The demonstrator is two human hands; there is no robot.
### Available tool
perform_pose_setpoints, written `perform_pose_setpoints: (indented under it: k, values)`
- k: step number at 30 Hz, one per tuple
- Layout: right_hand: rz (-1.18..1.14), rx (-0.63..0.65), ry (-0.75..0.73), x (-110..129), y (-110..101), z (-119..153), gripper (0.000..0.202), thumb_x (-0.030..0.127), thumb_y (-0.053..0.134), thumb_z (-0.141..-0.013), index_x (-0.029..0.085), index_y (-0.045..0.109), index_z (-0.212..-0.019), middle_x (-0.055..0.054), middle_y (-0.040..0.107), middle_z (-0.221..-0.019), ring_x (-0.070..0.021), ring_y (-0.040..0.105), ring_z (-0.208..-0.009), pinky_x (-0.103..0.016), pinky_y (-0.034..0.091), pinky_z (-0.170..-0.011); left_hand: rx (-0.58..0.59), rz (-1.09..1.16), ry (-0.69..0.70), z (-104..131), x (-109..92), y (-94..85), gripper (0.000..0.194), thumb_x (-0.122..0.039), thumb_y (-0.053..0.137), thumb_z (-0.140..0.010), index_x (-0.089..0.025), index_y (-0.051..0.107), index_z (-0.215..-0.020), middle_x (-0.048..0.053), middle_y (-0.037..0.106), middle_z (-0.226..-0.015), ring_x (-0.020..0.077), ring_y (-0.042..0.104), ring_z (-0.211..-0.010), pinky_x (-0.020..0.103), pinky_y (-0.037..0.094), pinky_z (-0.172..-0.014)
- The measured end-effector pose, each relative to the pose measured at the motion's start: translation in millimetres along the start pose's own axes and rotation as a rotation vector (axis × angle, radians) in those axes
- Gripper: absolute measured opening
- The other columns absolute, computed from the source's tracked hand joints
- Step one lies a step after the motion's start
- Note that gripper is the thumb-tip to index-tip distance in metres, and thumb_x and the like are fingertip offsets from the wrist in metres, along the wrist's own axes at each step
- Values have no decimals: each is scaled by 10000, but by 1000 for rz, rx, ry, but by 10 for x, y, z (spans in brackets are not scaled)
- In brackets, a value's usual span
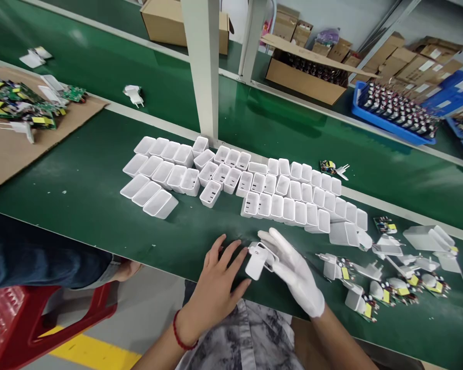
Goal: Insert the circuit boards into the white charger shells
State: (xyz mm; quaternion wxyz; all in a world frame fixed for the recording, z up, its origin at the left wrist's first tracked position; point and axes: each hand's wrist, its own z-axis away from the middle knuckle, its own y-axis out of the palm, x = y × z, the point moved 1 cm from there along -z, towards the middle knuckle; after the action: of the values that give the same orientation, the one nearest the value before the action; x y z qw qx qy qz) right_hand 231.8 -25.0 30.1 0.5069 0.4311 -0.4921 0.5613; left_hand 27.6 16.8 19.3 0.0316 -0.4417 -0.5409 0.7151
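My left hand (224,281) is bare, with a red cord bracelet. Its fingers are spread just above the green bench beside a white plastic end cover (256,264). My right hand (291,267), in a white glove, is closed around a white plastic case (269,256) whose open end faces my left hand. The cover sits against that open end, tilted; I cannot tell whether the left fingertips touch it. Ahead of my hands stand rows of open white plastic cases (277,206), some with small dark slots inside.
Several circuit boards with white plug ends (395,290) lie on the right. A cardboard sheet (88,110) with a pile of boards (23,103) is at left. A white post (202,72) rises behind the cases. Another person's sleeve (42,252) and a red stool (34,318) are at left.
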Motion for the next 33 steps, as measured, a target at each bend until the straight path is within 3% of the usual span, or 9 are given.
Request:
perform_pose_setpoints:
  k: [4, 6, 9, 12, 22, 25, 27, 30, 33]
  values:
    - [326, -47, -132, 10, -5, 36, 449, 321, 650, -879, 278, 607, -1323, -87, 576, -1394, -295, 521, -1301, -505, 385, -1130, -46, -14, 12, -64, -103, -23, 409, -290, 487, -966, -260, 517, -1372, 133, 500, -1447, 439, 307, -1421, 688, 380, -1042]
    - [138, -192, -2, 37, -2, 6, 342, 374, 646, -886, 249, 687, -1202, -87, 688, -1223, -286, 640, -1137, -468, 495, -1032, -83, 57, 49, -77, -156, -64, 461, -291, 503, -966, -302, 459, -1425, 114, 479, -1473, 407, 303, -1437, 649, 371, -1082]
    - [-411, -372, 226, 143, -37, -46, 357, 475, 678, -852, 225, 718, -1103, -67, 754, -1022, -260, 719, -912, -417, 607, -833, -124, 267, 68, -99, -242, -113, 622, -323, 539, -959, -369, 271, -1519, 70, 409, -1537, 342, 317, -1450, 511, 450, -1088]
    - [-777, -409, 330, 283, -100, -66, 334, 450, 774, -766, 210, 746, -997, -52, 768, -901, -226, 736, -788, -358, 631, -732, -145, 406, 30, -140, -316, -99, 638, -334, 546, -959, -396, 248, -1520, 42, 406, -1541, 297, 379, -1429, 423, 500, -1064]
    - [-886, -349, 385, 297, -139, -29, 313, 410, 775, -776, 187, 749, -994, -68, 767, -927, -216, 741, -795, -343, 623, -751, -100, 433, -24, -228, -361, -2, 503, -367, 536, -957, -348, 426, -1448, 67, 465, -1496, 312, 429, -1398, 443, 521, -1048]
    - [-728, -352, 270, 325, -207, 17, 390, 461, 750, -797, 229, 721, -1109, -69, 751, -1030, -251, 722, -914, -412, 602, -829, -80, 405, -19, -257, -329, 22, 452, -361, 541, -953, -345, 494, -1402, 63, 514, -1460, 321, 461, -1374, 442, 563, -998]
    - [-437, -339, 118, 402, -355, 47, 414, 472, 725, -822, 250, 700, -1171, -69, 729, -1100, -272, 688, -1010, -445, 557, -924, -73, 368, -9, -274, -291, 85, 405, -360, 540, -952, -346, 546, -1357, 63, 554, -1425, 328, 498, -1342, 440, 600, -940]
    - [120, -303, -159, 587, -748, -19, 402, 469, 658, -875, 256, 683, -1214, -78, 688, -1191, -298, 617, -1144, -448, 479, -1033, -105, 298, 15, -308, -247, 251, 348, -363, 514, -963, -330, 611, -1296, 64, 602, -1374, 334, 526, -1316, 463, 608, -922]
    - [607, -398, -228, 737, -1316, -349, 407, 399, 568, -934, 250, 610, -1310, -83, 647, -1263, -281, 596, -1176, -406, 493, -1017, -132, 201, 92, -368, -278, 458, 351, -385, 520, -962, -312, 629, -1287, 72, 629, -1342, 333, 542, -1299, 476, 589, -950]
